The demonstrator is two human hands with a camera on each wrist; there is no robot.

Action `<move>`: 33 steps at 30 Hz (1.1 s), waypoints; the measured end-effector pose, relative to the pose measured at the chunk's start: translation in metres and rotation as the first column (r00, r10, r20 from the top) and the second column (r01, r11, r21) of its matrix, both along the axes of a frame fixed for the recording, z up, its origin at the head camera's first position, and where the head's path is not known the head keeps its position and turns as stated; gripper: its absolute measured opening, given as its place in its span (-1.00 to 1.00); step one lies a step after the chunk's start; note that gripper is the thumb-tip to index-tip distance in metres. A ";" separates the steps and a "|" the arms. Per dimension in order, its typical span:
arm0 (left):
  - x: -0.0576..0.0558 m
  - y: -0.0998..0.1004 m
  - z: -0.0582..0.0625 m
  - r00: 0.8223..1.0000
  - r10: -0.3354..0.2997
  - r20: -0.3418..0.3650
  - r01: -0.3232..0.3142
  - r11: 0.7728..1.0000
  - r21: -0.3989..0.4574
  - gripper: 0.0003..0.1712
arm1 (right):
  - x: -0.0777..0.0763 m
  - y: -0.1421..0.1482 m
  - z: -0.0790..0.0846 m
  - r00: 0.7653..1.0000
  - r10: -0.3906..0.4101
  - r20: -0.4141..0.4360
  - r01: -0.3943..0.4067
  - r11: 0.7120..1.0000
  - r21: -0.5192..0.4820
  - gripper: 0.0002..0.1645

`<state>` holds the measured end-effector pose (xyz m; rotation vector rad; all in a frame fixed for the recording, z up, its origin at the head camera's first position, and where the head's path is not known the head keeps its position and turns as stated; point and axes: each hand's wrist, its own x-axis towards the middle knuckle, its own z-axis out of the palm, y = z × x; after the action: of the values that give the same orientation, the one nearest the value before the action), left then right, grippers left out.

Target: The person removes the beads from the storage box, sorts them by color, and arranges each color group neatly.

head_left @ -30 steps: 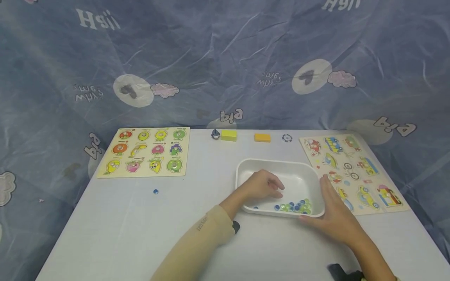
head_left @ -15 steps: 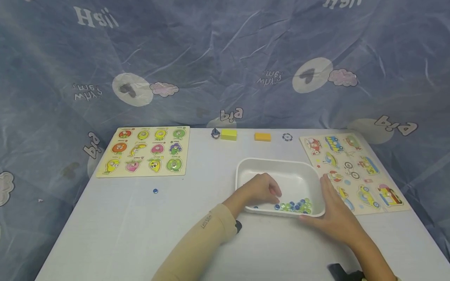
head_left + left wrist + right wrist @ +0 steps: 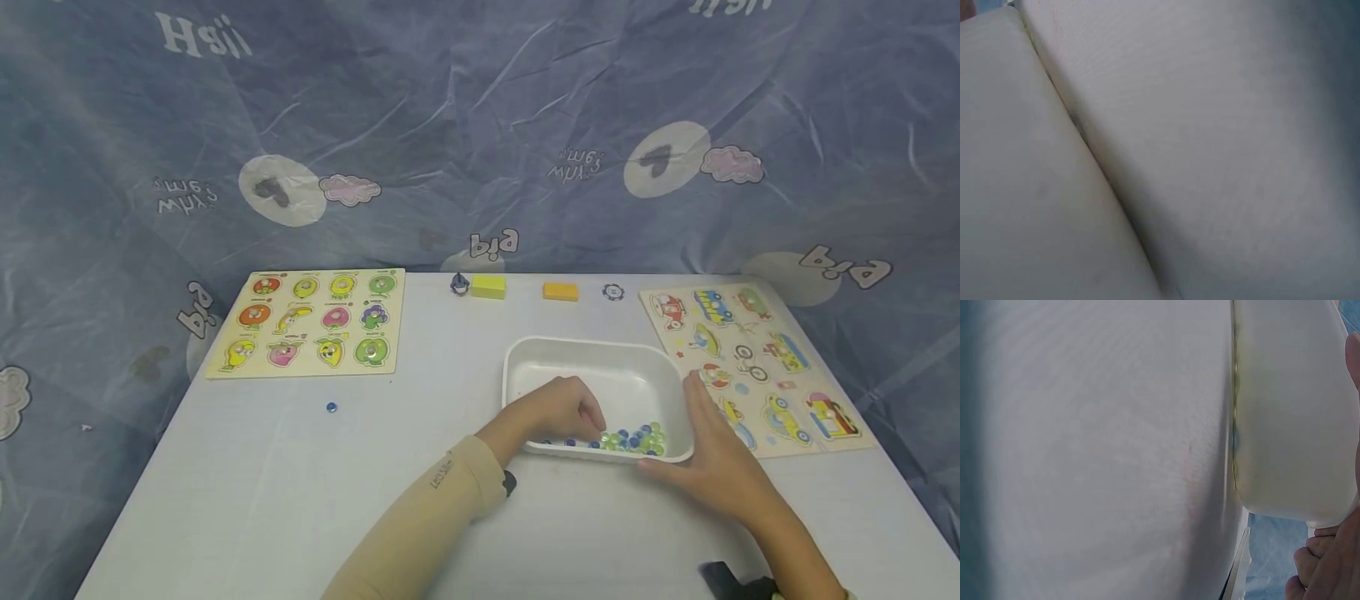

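A white plastic tray stands on the table, with small shiny blue and green glass beads gathered along its near right side. Reaching over the near left rim, my left hand has its fingers bent down at the left end of the beads. Its fingertips are hidden, and I cannot tell whether they pinch a bead. My right hand holds the tray's right end, thumb at the near corner and fingers along the side. The right wrist view shows the tray wall and curled fingers beside its end.
One blue bead lies alone on the table. A fruit puzzle board is at the back left, a vehicle puzzle board at the right. Along the back edge sit a penguin figure, yellow block, orange block and round token.
My left hand has lowered toward the beads, its fingers curling in. A blue bead now shows below it near the front wall. The right hand and tray stay still.
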<state>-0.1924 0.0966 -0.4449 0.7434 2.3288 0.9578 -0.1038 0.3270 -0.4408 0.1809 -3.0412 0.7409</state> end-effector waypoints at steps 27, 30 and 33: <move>0.006 0.013 0.006 0.983 -0.113 -0.142 0.101 0.991 -0.086 -0.82 | 0.001 0.000 0.001 1.000 0.011 -0.002 -0.011 1.000 -0.019 0.58; 0.006 0.014 0.005 0.981 -0.125 -0.151 0.112 0.989 -0.092 -0.83 | 0.001 0.000 0.000 1.000 0.007 -0.001 -0.007 1.000 -0.017 0.58; 0.005 0.014 0.004 0.979 -0.132 -0.154 0.118 0.988 -0.097 -0.86 | 0.001 0.000 0.000 1.000 0.005 0.000 -0.005 1.000 -0.016 0.58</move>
<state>-0.1872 0.1107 -0.4410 0.9498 2.4099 0.7611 -0.1032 0.3274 -0.4409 0.1880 -3.0349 0.7657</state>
